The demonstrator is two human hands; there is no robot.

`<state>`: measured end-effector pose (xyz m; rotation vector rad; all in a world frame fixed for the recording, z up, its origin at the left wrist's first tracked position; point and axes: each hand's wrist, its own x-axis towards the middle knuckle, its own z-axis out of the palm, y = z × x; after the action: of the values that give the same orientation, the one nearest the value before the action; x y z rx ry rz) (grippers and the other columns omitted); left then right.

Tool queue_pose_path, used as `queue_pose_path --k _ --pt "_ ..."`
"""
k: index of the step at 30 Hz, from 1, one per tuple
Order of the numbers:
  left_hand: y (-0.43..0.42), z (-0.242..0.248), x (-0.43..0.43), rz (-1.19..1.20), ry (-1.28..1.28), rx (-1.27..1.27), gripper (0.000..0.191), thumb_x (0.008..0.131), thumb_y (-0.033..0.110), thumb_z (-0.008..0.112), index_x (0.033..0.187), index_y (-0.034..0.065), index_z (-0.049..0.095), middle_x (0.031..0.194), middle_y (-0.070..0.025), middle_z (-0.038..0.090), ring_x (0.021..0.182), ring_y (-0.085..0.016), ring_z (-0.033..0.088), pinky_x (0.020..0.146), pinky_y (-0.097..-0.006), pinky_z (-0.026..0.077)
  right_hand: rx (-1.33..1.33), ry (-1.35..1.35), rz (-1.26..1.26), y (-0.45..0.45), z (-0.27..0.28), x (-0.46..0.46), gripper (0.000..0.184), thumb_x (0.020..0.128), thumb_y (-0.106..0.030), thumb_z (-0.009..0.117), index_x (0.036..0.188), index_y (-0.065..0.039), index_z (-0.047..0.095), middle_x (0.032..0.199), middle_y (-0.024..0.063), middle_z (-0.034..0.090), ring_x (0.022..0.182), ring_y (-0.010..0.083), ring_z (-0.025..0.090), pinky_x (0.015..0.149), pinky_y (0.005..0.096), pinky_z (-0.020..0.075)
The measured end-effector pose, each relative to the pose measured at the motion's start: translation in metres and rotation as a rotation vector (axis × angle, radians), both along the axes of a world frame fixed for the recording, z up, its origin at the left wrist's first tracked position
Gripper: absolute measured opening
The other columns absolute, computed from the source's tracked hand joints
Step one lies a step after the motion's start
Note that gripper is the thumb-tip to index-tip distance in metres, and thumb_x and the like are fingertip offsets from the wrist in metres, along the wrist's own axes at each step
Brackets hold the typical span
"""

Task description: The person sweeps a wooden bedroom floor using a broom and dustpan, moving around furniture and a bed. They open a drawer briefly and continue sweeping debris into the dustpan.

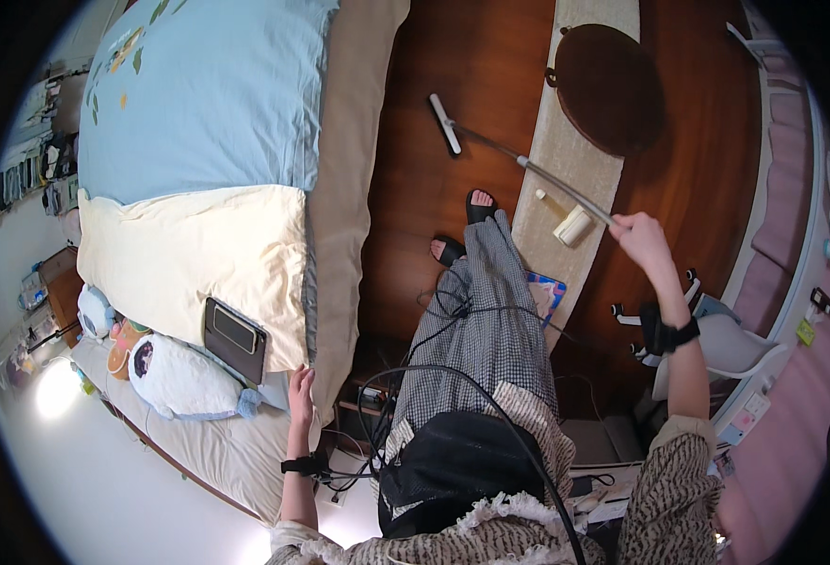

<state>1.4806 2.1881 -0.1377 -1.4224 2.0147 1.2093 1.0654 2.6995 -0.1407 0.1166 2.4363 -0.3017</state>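
Observation:
My right hand (pixel 640 239) grips the end of a thin metal pole. The pole (pixel 563 185) slants across a beige runner to a white, T-shaped floor-tool head (pixel 445 124) with a dark lower edge, on or just above the reddish-brown wooden floor (pixel 415 205) beyond my feet. My left hand (pixel 301 395) is at the bed's near edge, by the corner of a cream blanket, with no object visible in it. A dark tablet or case (pixel 240 361) with a phone-like device (pixel 235 328) on top lies on the bed near that hand.
On the beige runner (pixel 602 191) are a dark brown round mat or lid (pixel 609 88), a cream cylindrical item (pixel 572 226) and a blue-edged picture item (pixel 546 295). A white swivel chair (pixel 733 346) stands at right. Plush toys (pixel 182 378) lie on the bed. Black cables (pixel 450 367) loop before me.

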Motion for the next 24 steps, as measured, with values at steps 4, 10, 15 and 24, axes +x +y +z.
queue_pose_path --k 4,10,15,24 --pt "0.0 0.002 -0.002 -0.013 0.005 0.014 0.041 0.083 0.033 0.052 0.105 -0.0017 0.056 0.127 -0.0155 0.042 0.116 -0.024 0.04 0.097 -0.0319 0.029 -0.063 -0.052 0.125 -0.022 0.034 0.014 0.024 0.076 -0.02 0.057 0.099 -0.012 0.064 0.081 0.02 0.061 0.079 0.0337 0.059 0.072 0.0413 0.0475" --pt "0.003 0.0 -0.012 -0.004 -0.011 0.017 0.041 0.084 0.032 0.053 0.105 -0.0032 0.056 0.125 -0.0147 0.044 0.114 -0.024 0.041 0.097 -0.0318 0.029 -0.175 -0.153 0.441 -0.062 -0.026 0.017 0.018 0.074 -0.023 0.058 0.081 -0.009 0.066 0.073 0.0146 0.062 0.072 0.0305 0.061 0.067 0.0412 0.0488" --pt "0.008 -0.003 -0.026 -0.088 0.019 -0.018 0.037 0.083 0.03 0.053 0.101 -0.0015 0.058 0.123 -0.0164 0.045 0.115 -0.026 0.042 0.096 -0.0327 0.03 -0.084 -0.174 0.418 -0.126 -0.113 0.027 0.018 0.071 -0.025 0.06 0.076 -0.009 0.067 0.076 0.0131 0.063 0.076 0.0282 0.062 0.069 0.0379 0.0486" --pt "0.026 0.0 -0.038 -0.186 -0.024 -0.025 0.036 0.081 0.031 0.056 0.1 0.0005 0.058 0.122 -0.0173 0.044 0.114 -0.027 0.042 0.093 -0.0339 0.034 -0.063 0.133 0.257 -0.121 -0.138 -0.052 0.02 0.073 -0.024 0.055 0.064 -0.008 0.066 0.075 0.0113 0.064 0.077 0.0239 0.062 0.059 0.0365 0.0506"
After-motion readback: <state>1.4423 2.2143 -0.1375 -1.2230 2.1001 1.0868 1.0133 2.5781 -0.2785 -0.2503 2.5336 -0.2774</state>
